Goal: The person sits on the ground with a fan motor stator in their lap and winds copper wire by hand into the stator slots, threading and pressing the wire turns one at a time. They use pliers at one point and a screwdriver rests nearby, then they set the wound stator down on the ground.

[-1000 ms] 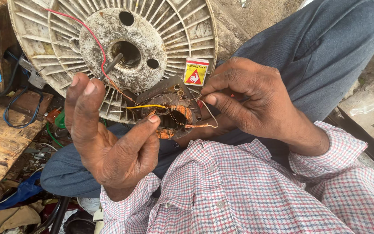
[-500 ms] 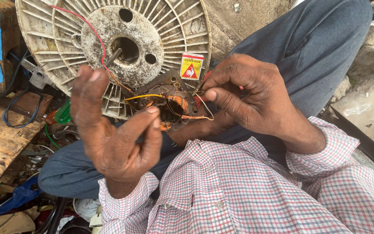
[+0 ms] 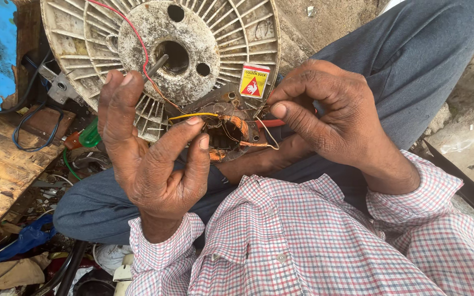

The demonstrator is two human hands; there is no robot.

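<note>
Checked cloth: red-and-white shirt sleeves (image 3: 303, 241) fill the near edge, at 6 o'clock.
Left hand (image 3: 154, 159): palm up, fingers spread and loosely curled, thumb and forefinger tips touching the yellow wire (image 3: 193, 115).
Right hand (image 3: 330, 115): at 3 o'clock of the motor, forefinger and thumb pinched on a thin copper wire (image 3: 267, 137).
Small motor (image 3: 229, 134): copper-wound, resting on the lap between both hands.
Trousers (image 3: 412, 60): grey-blue, under the motor.
Fan guard (image 3: 160, 55): dirty white ribbed disc at 12 o'clock, a red wire (image 3: 138, 38) across it.
Screwdriver (image 3: 86, 136): green-handled, at 9 o'clock.
</note>
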